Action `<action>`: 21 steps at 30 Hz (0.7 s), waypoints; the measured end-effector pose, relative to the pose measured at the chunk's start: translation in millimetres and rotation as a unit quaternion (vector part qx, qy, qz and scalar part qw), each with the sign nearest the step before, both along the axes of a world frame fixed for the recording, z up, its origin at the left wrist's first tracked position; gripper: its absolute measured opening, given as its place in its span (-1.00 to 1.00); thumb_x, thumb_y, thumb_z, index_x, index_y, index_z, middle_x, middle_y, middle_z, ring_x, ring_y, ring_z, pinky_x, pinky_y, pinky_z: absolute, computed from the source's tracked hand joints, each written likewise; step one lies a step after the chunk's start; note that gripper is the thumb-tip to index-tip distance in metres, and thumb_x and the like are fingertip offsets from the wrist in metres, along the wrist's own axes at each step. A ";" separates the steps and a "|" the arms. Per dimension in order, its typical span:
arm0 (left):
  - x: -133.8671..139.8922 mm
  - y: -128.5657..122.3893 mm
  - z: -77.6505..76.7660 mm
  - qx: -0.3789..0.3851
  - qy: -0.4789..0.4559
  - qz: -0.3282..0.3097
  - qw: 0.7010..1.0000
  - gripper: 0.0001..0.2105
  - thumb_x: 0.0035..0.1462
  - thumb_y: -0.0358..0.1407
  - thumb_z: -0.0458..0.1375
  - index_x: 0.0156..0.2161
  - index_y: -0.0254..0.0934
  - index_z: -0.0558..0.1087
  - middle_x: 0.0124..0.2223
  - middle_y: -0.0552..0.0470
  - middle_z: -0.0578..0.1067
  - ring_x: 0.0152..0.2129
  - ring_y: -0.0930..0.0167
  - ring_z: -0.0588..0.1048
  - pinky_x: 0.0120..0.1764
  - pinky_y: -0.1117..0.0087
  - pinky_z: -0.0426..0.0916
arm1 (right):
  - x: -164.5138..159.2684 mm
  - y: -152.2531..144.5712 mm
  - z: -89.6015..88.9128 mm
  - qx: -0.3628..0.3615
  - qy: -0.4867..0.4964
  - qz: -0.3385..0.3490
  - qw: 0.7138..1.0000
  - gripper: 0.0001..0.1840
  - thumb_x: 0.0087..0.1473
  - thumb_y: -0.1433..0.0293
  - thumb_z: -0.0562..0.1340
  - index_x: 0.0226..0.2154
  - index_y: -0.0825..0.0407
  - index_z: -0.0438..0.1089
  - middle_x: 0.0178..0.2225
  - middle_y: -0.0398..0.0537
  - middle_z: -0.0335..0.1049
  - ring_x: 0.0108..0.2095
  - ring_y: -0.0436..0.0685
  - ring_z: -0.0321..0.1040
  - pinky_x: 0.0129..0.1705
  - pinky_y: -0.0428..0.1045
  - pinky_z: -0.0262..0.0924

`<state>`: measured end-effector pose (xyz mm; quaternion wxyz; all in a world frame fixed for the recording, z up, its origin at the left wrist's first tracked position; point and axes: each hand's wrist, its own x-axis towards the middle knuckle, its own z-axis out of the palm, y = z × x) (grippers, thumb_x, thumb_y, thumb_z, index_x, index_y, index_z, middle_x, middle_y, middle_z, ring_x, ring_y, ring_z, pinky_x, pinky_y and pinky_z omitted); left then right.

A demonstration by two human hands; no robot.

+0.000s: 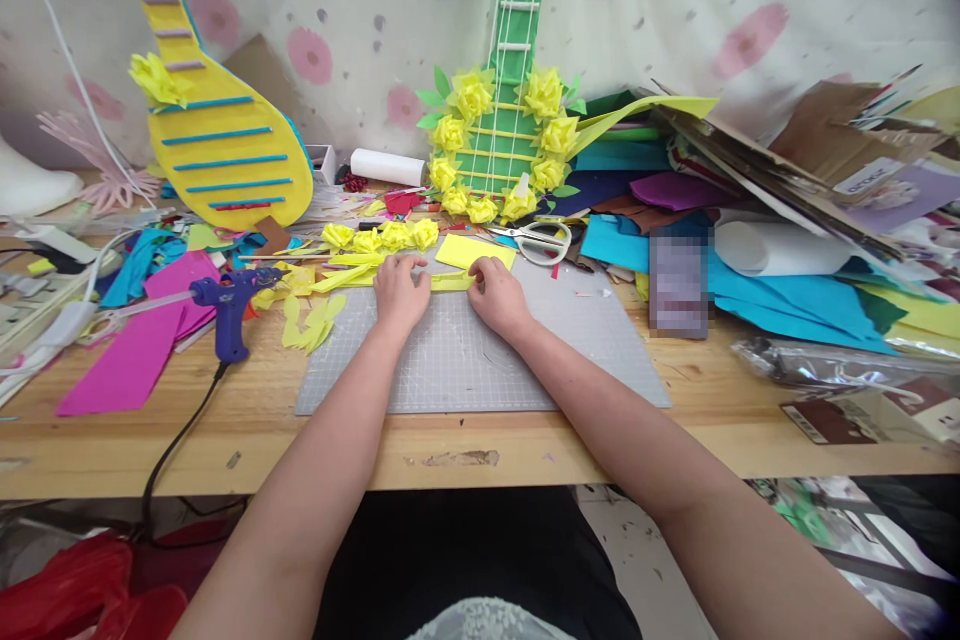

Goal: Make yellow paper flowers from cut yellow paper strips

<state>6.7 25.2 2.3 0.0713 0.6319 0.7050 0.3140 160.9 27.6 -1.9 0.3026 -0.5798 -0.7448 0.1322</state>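
A narrow yellow paper strip [450, 282] stretches between my hands over the grey cutting mat [465, 370]. My left hand [403, 292] has its fingers curled on the strip's left part. At its right end, my right hand [499, 296] pinches it between thumb and fingers. Just behind lies a flat yellow sheet [478, 251], with white-handled scissors [541, 243] to its right. Several yellow paper roses [381, 237] sit in a row beyond my left hand. More yellow strips [349, 273] and cut petals [313, 322] are left of it.
A blue hot glue gun [231, 308] stands at left, its cord over the table edge. Behind stand a yellow paper guitar [232, 135] and a green one [491, 145] ringed with yellow roses. Coloured sheets and cardboard [795, 170] pile up at right, near a pixelated rectangle [679, 282].
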 end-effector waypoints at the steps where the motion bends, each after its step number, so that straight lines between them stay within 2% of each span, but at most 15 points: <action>1: -0.6 1.3 -0.7 -0.010 0.006 0.007 1.000 -0.79 0.04 -0.27 0.02 -0.23 -0.19 0.44 -0.17 -0.09 0.35 -0.13 0.25 0.30 -0.07 0.22 0.18 | 0.6 1.1 0.5 0.003 0.018 0.000 1.000 -0.78 -0.08 0.50 0.02 -0.32 0.03 0.25 -0.32 -0.04 0.28 -0.35 0.08 0.20 -0.34 -0.03 0.08; 4: -0.2 2.3 -2.4 -0.035 0.034 0.008 0.999 -0.76 0.04 -0.14 0.02 -0.25 -0.18 0.43 -0.14 -0.11 0.34 -0.10 0.20 0.27 -0.06 0.18 0.15 | 2.1 5.9 0.7 0.016 0.047 -0.016 0.999 -0.83 0.01 0.41 0.01 -0.32 0.02 0.26 -0.33 -0.05 0.29 -0.31 0.08 0.21 -0.30 -0.02 0.09; 7: 1.6 0.1 -2.7 -0.033 0.048 0.000 0.998 -0.75 -0.03 -0.12 0.10 -0.26 -0.18 0.42 -0.13 -0.09 0.33 -0.09 0.21 0.27 -0.04 0.20 0.14 | 1.9 10.1 -1.5 0.030 0.015 -0.022 0.999 -0.79 0.04 0.32 0.04 -0.30 0.03 0.31 -0.30 0.00 0.30 -0.21 0.14 0.18 -0.18 0.03 0.09; 11: 2.4 -2.1 -1.8 -0.029 0.049 -0.010 0.998 -0.77 -0.06 -0.15 0.13 -0.26 -0.18 0.43 -0.13 -0.06 0.33 -0.10 0.24 0.27 -0.03 0.22 0.13 | 0.7 11.9 -6.1 0.028 -0.035 -0.008 0.999 -0.80 0.01 0.36 0.08 -0.32 0.05 0.36 -0.28 0.02 0.30 -0.18 0.16 0.15 -0.13 0.04 0.08; 15: 2.2 -1.2 -1.6 -0.027 0.038 -0.014 0.999 -0.78 -0.03 -0.17 0.10 -0.25 -0.14 0.45 -0.13 -0.03 0.35 -0.10 0.26 0.28 -0.03 0.23 0.13 | 0.6 12.2 -8.6 0.026 -0.036 -0.005 0.999 -0.80 -0.02 0.41 0.08 -0.31 0.04 0.37 -0.29 0.00 0.30 -0.20 0.15 0.17 -0.14 0.03 0.09; 21: 4.3 -1.9 -2.1 -0.013 0.030 -0.029 0.999 -0.83 -0.07 -0.20 0.14 -0.34 -0.19 0.44 -0.16 -0.03 0.37 -0.13 0.26 0.29 -0.05 0.23 0.13 | -0.8 10.6 -8.8 0.035 -0.044 0.006 0.998 -0.79 -0.02 0.41 0.08 -0.30 0.05 0.35 -0.27 0.05 0.29 -0.19 0.19 0.15 -0.12 0.07 0.08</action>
